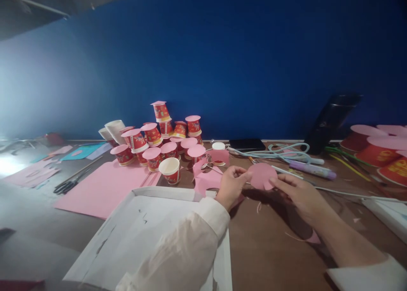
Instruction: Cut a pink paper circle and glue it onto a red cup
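Observation:
A round pink paper disc is held up over the brown table, pinched at its left edge by my left hand and at its right edge by my right hand. Pink paper scraps with cut-out curves lie beside my left hand. To the left of them an upright red paper cup shows its open white mouth. Behind it, several upturned red paper cups stand grouped and partly stacked, many topped with pink discs. A small white-lidded container sits behind my left hand.
A white box lid lies under my left sleeve. Pink sheets and black scissors are to the left. Behind my hands are a pale cable, a purple glue stick and a dark bottle. More disc-topped red cups stand right.

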Demonstrator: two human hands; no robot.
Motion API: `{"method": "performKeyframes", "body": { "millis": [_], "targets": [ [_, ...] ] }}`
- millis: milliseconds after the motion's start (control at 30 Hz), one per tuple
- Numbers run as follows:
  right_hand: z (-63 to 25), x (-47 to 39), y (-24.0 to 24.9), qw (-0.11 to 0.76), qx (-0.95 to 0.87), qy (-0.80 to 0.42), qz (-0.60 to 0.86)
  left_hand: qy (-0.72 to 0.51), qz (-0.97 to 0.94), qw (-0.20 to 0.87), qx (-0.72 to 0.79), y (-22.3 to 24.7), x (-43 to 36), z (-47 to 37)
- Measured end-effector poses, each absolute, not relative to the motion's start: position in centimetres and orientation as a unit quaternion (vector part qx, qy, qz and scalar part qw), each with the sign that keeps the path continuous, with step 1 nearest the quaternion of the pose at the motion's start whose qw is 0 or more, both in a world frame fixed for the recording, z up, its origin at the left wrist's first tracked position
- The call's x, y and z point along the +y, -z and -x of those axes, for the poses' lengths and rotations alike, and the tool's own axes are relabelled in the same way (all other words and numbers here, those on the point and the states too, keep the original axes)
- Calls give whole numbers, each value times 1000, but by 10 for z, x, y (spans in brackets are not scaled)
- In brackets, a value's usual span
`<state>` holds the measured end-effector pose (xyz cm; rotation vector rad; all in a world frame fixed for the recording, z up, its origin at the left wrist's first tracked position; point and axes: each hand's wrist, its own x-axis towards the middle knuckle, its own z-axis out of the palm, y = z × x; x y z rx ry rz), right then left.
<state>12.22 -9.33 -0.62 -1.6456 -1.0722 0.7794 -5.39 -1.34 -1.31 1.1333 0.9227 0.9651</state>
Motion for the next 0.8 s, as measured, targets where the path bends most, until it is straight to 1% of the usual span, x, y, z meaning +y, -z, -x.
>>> {"method": "performKeyframes", "body": {
  "millis": [100,167,367,600,800],
  "targets": [
    [-119,-92,6,510,-388,-371,673,-374,-470,704,380,18,-15,52],
    [-118,-92,8,521,-375,-382,665,-356,-466,719,373,20,-18,51],
    [-112,-91,10,512,-390,-386,661,-350,-462,717,388,19,-23,49],
    [-105,-94,-2,485,-426,-336,685,-335,-439,728,406,14,-24,49],
    [-102,-94,-4,483,-411,-334,697,-331,-417,744,404,11,-26,50]
  ]
}}
